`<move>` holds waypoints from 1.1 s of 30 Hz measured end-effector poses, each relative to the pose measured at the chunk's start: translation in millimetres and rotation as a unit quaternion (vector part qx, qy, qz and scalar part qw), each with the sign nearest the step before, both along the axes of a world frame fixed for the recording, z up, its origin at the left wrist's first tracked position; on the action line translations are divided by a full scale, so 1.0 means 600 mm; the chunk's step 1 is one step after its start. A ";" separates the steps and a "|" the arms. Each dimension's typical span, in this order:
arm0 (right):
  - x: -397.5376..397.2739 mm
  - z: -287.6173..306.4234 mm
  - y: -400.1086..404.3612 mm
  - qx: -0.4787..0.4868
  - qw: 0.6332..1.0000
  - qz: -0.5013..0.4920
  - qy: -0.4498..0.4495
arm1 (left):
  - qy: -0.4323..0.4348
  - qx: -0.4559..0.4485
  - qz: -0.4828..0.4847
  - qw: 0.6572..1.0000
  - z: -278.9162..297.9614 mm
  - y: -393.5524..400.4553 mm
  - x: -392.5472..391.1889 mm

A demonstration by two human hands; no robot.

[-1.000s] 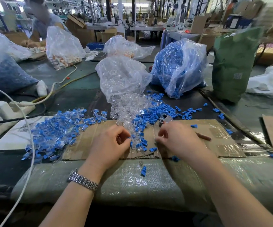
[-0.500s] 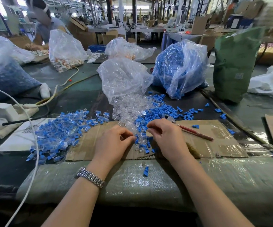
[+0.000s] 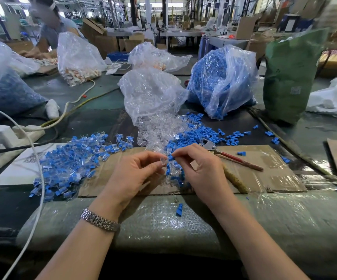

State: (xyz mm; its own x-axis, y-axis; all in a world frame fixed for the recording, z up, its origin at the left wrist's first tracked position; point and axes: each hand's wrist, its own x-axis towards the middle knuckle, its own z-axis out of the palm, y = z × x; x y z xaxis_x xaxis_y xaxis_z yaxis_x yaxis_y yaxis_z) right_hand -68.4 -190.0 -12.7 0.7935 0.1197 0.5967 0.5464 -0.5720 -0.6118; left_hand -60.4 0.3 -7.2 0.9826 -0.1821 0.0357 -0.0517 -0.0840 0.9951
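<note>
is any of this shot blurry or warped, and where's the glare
Head view: sharp at the middle, where the left hand pinches a clear piece and the right hand a blue piece; the edges bend with wide-angle distortion; it goes soft toward the top right, around the green bag; glare sits on the taped cardboard and the clear bag.

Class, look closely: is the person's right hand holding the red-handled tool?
No: the red-handled tool lies on the cardboard, while the right hand pinches a small blue piece.
</note>
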 end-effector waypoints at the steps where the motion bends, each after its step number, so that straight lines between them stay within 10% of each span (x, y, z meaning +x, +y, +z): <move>1: -0.001 0.000 0.001 -0.009 1.000 0.003 -0.003 | 0.001 -0.002 -0.001 1.000 0.000 -0.001 0.000; 27: -0.010 0.004 0.005 -0.030 0.999 0.034 0.022 | 0.036 -0.061 -0.037 0.997 -0.005 0.002 0.002; 30: 0.001 0.014 -0.015 0.008 0.996 -0.083 0.029 | 0.052 -0.093 -0.023 0.994 -0.007 0.005 0.005; 33: 0.028 0.030 -0.062 -0.215 0.915 -0.288 0.186 | 0.065 -0.121 -0.015 0.990 -0.008 0.009 0.007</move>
State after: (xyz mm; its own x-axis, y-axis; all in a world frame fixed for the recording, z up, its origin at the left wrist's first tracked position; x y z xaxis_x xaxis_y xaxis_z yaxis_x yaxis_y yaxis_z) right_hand -51.7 -227.3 5.2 0.9375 -0.2221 0.2680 -0.1215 -0.9303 -0.3460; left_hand -56.0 5.7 -12.0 0.9762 -0.2123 -0.0443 0.0788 0.1569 0.9845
